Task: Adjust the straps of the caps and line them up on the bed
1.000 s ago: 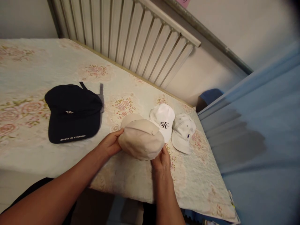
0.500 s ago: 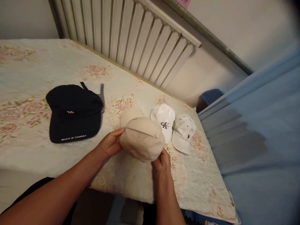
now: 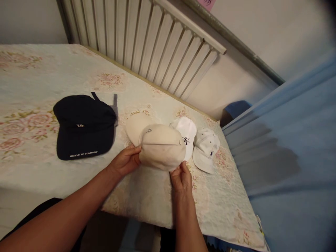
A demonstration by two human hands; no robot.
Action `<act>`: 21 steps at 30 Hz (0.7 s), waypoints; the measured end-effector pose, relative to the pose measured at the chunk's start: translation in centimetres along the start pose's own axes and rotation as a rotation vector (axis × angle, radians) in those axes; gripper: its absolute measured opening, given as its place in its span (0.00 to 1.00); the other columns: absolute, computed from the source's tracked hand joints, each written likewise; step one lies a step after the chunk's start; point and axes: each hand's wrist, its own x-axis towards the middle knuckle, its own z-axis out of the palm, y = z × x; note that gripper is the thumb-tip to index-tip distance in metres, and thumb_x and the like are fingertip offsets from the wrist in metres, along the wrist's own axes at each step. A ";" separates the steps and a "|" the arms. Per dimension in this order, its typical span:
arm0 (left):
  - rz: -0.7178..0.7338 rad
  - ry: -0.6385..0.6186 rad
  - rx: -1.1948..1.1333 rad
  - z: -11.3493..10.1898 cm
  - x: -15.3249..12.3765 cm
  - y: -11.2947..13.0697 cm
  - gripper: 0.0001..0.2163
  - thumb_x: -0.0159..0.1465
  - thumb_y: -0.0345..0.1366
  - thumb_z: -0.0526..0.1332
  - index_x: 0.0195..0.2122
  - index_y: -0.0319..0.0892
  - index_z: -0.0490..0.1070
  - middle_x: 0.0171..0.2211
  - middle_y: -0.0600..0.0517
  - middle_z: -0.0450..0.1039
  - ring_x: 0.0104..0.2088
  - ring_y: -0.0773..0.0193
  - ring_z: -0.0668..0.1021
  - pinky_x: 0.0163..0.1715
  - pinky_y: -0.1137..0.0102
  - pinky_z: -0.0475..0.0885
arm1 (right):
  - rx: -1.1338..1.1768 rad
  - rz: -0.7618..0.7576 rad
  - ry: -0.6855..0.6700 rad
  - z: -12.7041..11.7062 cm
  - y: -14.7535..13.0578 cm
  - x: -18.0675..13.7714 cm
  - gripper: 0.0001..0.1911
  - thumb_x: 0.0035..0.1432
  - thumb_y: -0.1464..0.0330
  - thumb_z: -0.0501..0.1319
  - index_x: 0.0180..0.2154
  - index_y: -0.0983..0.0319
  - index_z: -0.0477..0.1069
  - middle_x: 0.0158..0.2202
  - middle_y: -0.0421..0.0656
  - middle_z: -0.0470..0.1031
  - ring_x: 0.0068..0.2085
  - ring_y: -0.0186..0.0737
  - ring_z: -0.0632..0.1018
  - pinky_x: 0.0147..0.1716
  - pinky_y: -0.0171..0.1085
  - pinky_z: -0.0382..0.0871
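Observation:
Between my two hands is a beige baseball cap (image 3: 162, 148), its brim toward the upper left and its button toward the right. My left hand (image 3: 127, 160) grips the edge near the brim, fingers partly hidden under the cloth. At the lower right edge my right hand (image 3: 181, 177) pinches the cap. Just behind it, partly covered, lies a white cap with black letters (image 3: 187, 131). A second whitish cap with a small dark blue emblem (image 3: 206, 150) rests beside that one. On the left sits a black cap (image 3: 85, 127) with white lettering on its brim.
The caps lie on a flowered quilted cover (image 3: 147, 203). A pale radiator (image 3: 147, 42) runs along the far side. Blue curtain cloth (image 3: 288, 150) hangs at the right. The cover's front edge is close to me.
The beige cap has turned in my hands, so more of its brim shows at the upper left and a small dark mark is visible. Both hands keep their hold.

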 end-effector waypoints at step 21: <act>0.140 0.339 0.655 1.6 -0.9 -2.7 0.07 0.53 0.25 0.64 0.30 0.43 0.79 0.29 0.50 0.80 0.47 0.58 0.78 0.43 0.73 0.73 | -0.270 0.393 -0.624 4.7 1.9 -7.0 0.21 0.52 0.55 0.67 0.37 0.67 0.73 0.33 0.51 0.82 0.32 0.43 0.83 0.31 0.38 0.76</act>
